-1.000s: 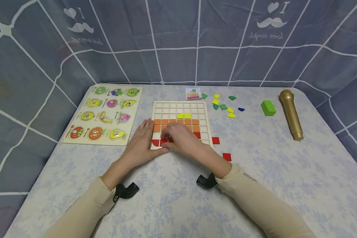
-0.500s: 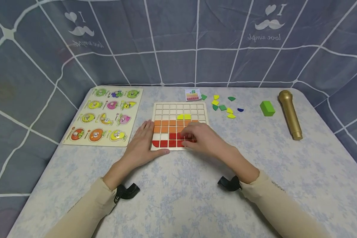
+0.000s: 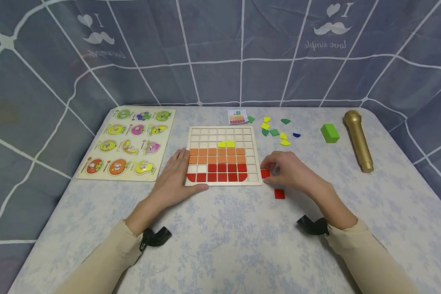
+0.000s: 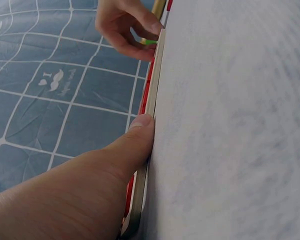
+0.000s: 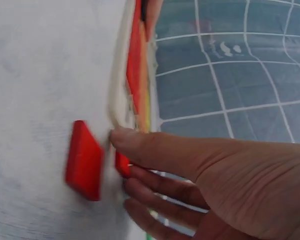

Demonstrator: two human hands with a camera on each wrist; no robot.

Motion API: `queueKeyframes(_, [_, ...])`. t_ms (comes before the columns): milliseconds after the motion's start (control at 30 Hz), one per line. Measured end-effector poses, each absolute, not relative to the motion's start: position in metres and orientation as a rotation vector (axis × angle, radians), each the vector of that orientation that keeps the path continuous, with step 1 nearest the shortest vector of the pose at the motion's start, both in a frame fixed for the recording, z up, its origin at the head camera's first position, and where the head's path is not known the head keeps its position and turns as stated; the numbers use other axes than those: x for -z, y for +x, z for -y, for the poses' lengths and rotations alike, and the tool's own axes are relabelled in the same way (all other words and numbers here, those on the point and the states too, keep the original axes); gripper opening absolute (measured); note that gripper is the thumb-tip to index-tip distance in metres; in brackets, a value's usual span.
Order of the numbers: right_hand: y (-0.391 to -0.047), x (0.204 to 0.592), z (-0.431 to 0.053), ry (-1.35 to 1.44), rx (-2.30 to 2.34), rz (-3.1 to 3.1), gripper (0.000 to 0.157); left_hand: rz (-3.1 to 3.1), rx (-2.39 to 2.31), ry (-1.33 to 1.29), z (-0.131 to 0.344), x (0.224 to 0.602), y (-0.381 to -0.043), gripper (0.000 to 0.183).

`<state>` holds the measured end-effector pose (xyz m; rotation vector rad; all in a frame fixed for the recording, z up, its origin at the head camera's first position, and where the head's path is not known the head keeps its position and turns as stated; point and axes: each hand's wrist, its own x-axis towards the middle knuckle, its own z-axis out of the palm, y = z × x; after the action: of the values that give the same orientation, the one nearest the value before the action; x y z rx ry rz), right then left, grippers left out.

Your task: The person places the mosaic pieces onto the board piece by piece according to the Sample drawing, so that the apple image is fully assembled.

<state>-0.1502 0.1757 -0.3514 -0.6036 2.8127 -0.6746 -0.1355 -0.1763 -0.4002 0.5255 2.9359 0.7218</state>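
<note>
- hands: two; left hand point(image 3: 170, 179) lies flat, fingers extended along the grid board's left edge, thumb spread out from them onto the near edge; right hand point(image 3: 292, 171) pinches one red tile point(image 3: 266, 174) between thumb and curled fingers; can't tell whether that tile is lifted
- grid board point(image 3: 239, 137): one, middle of the table point(image 3: 220, 253); seven rows by seven columns of cells; 24 pieces in it
- in grid board: ten in-board red tiles point(image 3: 222, 177), six in the nearest row and four in the next; twelve orange tiles point(image 3: 221, 152), two rows of six; two in-board yellow pieces point(image 3: 230, 144), side by side beyond the orange
- pinched tile: just beside the grid board's right edge; spare red tile point(image 3: 279, 194), one, flat on the table, nearer the person
- loose beyond the right hand: four yellow pieces point(image 3: 285, 143), four green pieces point(image 3: 274, 132), one blue piece point(image 3: 296, 135)
- pattern card point(image 3: 237, 117): one, just past the grid board's far edge
- fruit board point(image 3: 159, 163): one, at left; twelve fruit pieces point(image 3: 117, 166) in it, four rows of three
- far right: one green block point(image 3: 330, 133); one gold microphone point(image 3: 359, 141)
</note>
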Motion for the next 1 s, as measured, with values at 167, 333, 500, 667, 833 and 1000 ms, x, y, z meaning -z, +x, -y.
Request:
queueKeyframes(167, [-0.153, 0.353, -0.177, -0.637, 0.643, -2.819, 0.024, -2.941, -0.734, 0.53, 0.177, 0.398, -0.136, 0.123])
queueKeyframes(333, [-0.153, 0.355, -0.182, -0.732, 0.614, -2.864, 0.019, -2.941, -0.741, 0.531, 0.177, 0.399, -0.136, 0.123])
queueKeyframes(500, [-0.154, 0.353, -0.182, -0.769, 0.618, -2.897, 0.017, -2.946, -0.727, 0.539, 0.178, 0.402, -0.135, 0.123])
queueKeyframes(667, [-0.156, 0.349, -0.169, -0.843, 0.652, -2.884, 0.017, -2.941, -0.724, 0.543, 0.177, 0.402, -0.135, 0.123])
queueKeyframes(833, [-0.162, 0.345, -0.139, -0.912, 0.699, -2.854, 0.02, -2.929, -0.721, 0.535, 0.175, 0.401, -0.135, 0.123])
queueKeyframes(1000, [-0.172, 0.343, -0.1, -0.977, 0.703, -2.817, 0.019, -2.931, -0.73, 0.514, 0.176, 0.401, -0.135, 0.122])
